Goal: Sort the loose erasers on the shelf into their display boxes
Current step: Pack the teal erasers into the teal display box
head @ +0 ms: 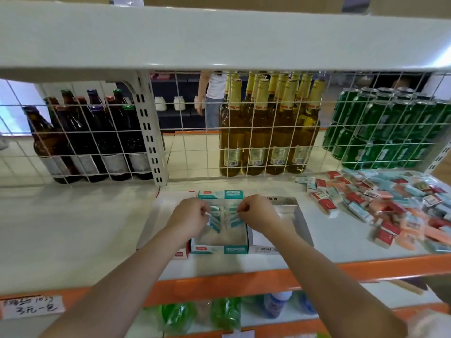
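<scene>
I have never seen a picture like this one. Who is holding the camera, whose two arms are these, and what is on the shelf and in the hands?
No machine is here. One camera sits on a person's head and looks forward and down, so the two bare arms are that person's own. The left hand and the right hand each pinch teal-and-white erasers over the teal display box, which stands open on the white shelf. A red-labelled box touches its left side and a grey box stands on its right. Further right lies a pile of loose erasers, red, teal and pink, not yet sorted. Behind the wire grid stand bottles and green cans.
</scene>
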